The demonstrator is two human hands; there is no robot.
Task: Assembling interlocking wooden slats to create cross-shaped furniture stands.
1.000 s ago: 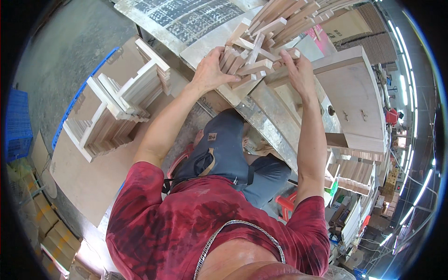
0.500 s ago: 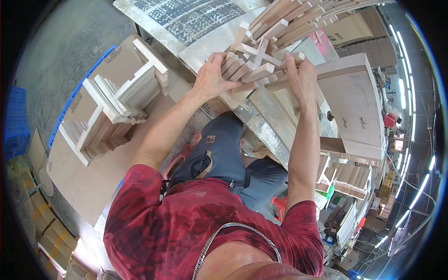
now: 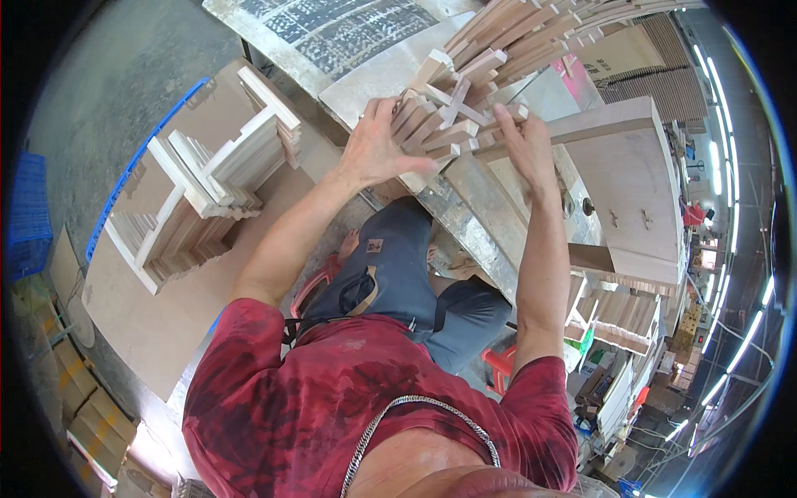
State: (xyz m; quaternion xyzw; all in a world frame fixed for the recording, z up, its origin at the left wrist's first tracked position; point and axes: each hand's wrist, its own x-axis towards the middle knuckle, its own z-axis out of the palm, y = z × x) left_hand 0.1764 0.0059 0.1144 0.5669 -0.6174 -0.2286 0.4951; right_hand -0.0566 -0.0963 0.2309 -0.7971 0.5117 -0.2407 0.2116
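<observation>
Wooden strips (image 3: pixel 483 63): bare, matt. Apron (image 3: pixel 403 249): matt cloth. Neck chain (image 3: pixel 413 397): glossy metal. Crate (image 3: pixel 29 212): plastic.

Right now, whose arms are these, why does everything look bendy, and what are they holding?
There's no robot: these are a person's own bare hands. A wide fisheye camera on the person's head looks down, which bends straight edges. On the worktable lies a heap of wooden sticks. The left hand is open beside them, thumb spread out. The right hand has its fingertips at a stick's end, but I can't tell how firm its grip is.
</observation>
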